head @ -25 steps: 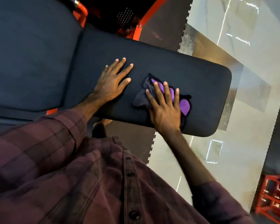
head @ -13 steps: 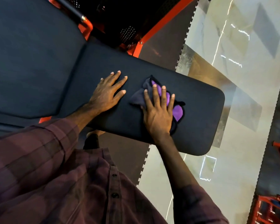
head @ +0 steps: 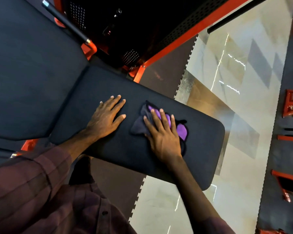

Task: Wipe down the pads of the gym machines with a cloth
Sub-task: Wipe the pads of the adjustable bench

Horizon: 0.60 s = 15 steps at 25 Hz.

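Two black pads [head: 134, 154], glossy floor [head: 235, 149]

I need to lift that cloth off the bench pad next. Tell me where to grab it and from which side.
Take the cloth by its bunched dark fold, which sticks out left of the right hand. Come from above and from the left, in the gap toward the left hand. The purple part lies flat on the pad, pinned under straight fingers.

A crumpled purple and dark cloth [head: 181, 130] lies flat on a long black seat pad [head: 125, 149], near its middle. A second, wider black pad [head: 29, 73] adjoins it at left.
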Tool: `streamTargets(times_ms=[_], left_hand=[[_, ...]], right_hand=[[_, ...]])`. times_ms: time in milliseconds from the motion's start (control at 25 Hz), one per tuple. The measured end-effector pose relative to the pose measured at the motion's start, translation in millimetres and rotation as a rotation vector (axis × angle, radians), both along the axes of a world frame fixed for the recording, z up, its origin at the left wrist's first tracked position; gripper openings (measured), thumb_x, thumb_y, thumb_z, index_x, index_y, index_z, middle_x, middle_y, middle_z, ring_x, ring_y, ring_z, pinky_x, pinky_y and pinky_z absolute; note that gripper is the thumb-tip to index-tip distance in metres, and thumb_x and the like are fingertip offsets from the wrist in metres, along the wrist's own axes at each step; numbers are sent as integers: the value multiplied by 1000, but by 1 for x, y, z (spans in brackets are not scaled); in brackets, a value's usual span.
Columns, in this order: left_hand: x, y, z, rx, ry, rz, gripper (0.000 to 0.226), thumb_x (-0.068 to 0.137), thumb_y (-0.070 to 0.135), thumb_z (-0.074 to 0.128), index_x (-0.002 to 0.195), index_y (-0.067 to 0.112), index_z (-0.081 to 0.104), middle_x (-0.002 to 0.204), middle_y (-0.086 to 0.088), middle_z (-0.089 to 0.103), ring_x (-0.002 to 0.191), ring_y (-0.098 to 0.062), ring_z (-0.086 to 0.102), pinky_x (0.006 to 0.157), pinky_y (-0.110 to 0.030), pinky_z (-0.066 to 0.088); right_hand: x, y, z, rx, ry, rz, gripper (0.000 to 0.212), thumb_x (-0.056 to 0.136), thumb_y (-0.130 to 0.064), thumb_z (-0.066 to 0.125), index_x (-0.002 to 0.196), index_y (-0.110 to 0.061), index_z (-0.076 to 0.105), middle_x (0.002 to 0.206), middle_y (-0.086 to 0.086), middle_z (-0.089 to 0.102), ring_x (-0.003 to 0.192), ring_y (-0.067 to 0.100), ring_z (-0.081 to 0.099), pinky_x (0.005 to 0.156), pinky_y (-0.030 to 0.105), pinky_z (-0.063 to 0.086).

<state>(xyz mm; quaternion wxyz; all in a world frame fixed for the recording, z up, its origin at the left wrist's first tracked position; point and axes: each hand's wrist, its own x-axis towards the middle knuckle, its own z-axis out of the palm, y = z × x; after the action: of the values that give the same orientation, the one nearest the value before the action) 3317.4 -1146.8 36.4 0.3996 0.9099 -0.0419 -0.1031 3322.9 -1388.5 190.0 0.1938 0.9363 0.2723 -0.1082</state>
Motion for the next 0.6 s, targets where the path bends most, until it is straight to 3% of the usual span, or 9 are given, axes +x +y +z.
streamTargets(times_ms=[80,280,360,480,600], left_hand=[[2,1,0,-6,10,0,69,108,57,37,166,22,28,176,-1,17,162,-25,16,126,-63,22],[5,4,-1,22,23,-11,73,107,61,34,167,22,24,176,0,14,163,-23,12,127,-63,20],[6,5,-2,22,21,-18,71,108,60,38,167,23,24,176,0,14,163,-23,12,128,-63,19],[5,6,-1,17,19,-17,71,108,56,41,168,23,23,176,0,14,163,-23,11,128,-62,18],[7,7,-1,16,32,-18,73,107,58,40,168,23,22,177,-1,12,163,-23,9,128,-63,17]], right_hand=[[-6,-31,25,-33,-5,32,60,107,-40,50,164,-29,35,175,4,20,163,34,11,127,64,14],[65,-20,15,32,-257,-432,58,109,-52,38,161,-27,40,170,8,32,158,36,24,125,63,17],[73,0,2,11,-185,-380,59,109,-53,38,162,-28,39,171,8,31,158,37,25,126,63,17],[42,-15,8,7,-57,-83,56,111,-49,41,163,-29,37,174,4,22,162,33,15,128,61,13],[49,-24,12,31,-121,-138,53,110,-47,44,160,-29,43,173,4,28,160,35,22,128,61,15]])
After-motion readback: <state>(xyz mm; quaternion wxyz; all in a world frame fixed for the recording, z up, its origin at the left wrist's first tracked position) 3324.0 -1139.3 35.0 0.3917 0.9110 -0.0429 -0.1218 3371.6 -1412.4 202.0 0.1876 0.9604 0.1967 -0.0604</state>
